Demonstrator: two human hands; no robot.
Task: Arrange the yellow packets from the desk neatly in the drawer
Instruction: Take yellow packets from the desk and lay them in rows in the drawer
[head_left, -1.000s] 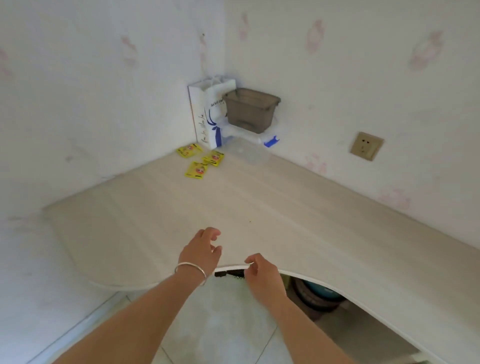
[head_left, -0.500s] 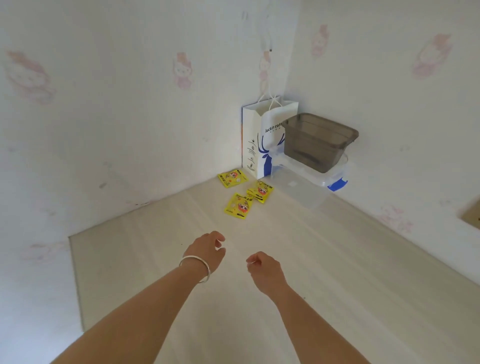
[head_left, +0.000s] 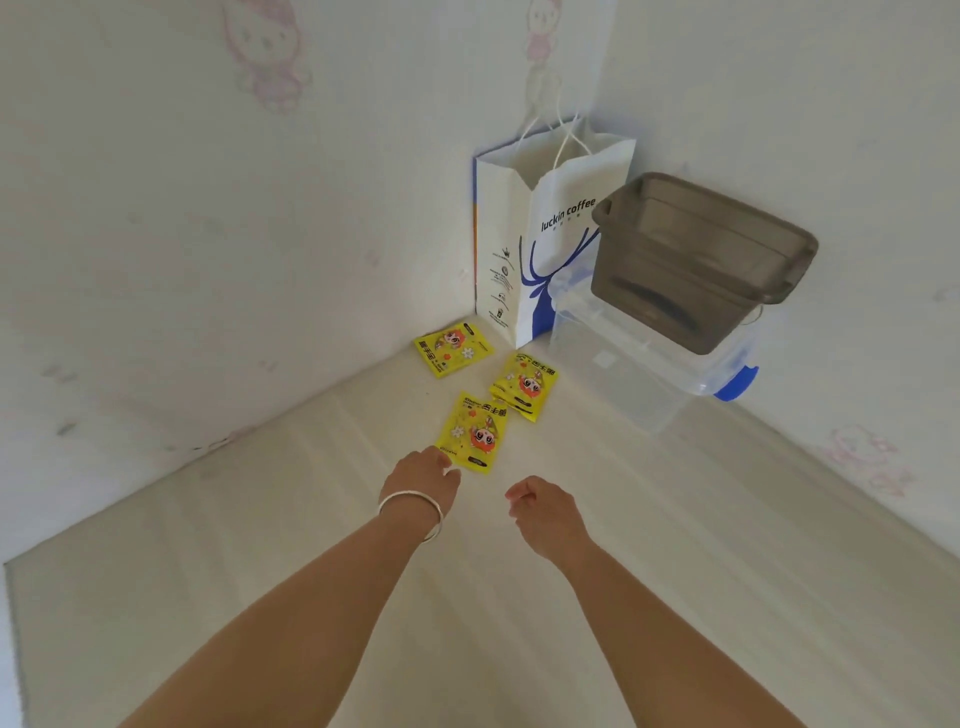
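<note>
The pale wooden desk fills the lower part of the view and runs into a wall corner. The white paper bag, printed "luckin coffee" with a blue deer, stands upright in that corner and serves as the landmark here. Just right of the bag, a smoky grey plastic tub sits tilted on a clear plastic box with a blue clip.

In front of the bag lie 3 yellow packets, flat on the desk. The far packet is just left of the bag's base, beside the wall. The middle packet lies straight in front of the bag. The near packet lies farther out from the bag, its upper corner close to the middle one.

The left hand, with a silver bangle on its wrist, reaches toward the bag, its fingertips at the near packet's lower edge; it grips nothing. The right hand hovers farther from the bag, fingers loosely curled, empty.
</note>
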